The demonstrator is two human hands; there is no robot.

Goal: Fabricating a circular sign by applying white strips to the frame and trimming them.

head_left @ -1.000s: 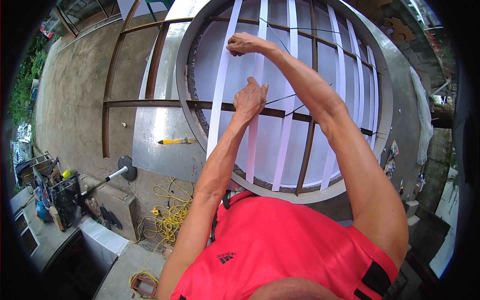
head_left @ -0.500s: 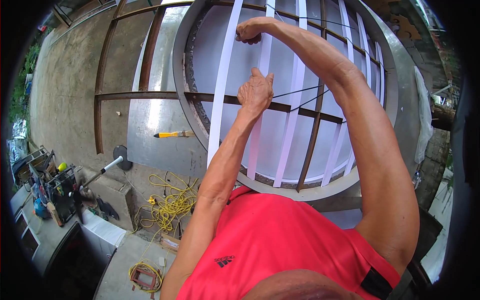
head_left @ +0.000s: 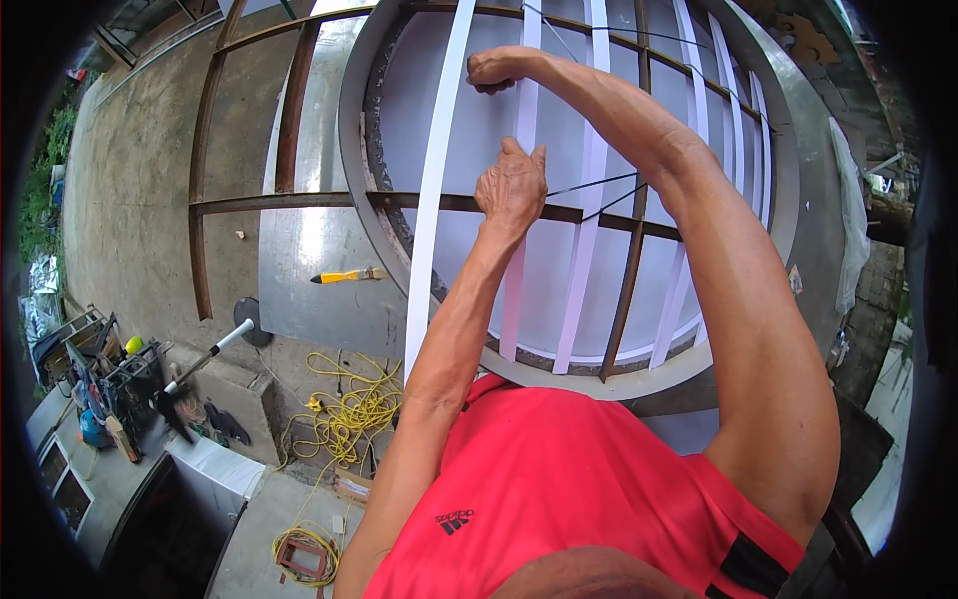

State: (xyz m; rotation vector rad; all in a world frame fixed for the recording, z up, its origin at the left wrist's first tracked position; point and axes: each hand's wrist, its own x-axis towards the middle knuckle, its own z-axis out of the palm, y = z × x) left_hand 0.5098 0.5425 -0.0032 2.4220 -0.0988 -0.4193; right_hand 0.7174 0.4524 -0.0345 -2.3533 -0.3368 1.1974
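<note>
My left hand [head_left: 511,185] is curled at a pinkish-white strip [head_left: 527,110] where it crosses a rusty steel crossbar [head_left: 429,202]; its gripped part is hidden. My right hand [head_left: 489,72], higher up, is closed beside a long white strip [head_left: 436,170]; I cannot make out what is in it. The strips and crossbars lie across a large round metal ring [head_left: 357,150] with a pale inner panel [head_left: 419,110]. Thin dark lines [head_left: 584,186], like wire or cord, run across several strips to the right of my left hand.
A steel framework [head_left: 205,260] extends left over concrete and a metal sheet [head_left: 299,309], where a yellow brush [head_left: 344,277] lies. Tangled yellow cable [head_left: 354,409], a coiled cable [head_left: 299,559], a concrete block [head_left: 239,409] and piled tools [head_left: 110,389] are lower left.
Compared with one second ago, my right hand is slightly higher and further right, its arm arched more to the right. My left hand stays curled at the same crossing, a little higher in view.
</note>
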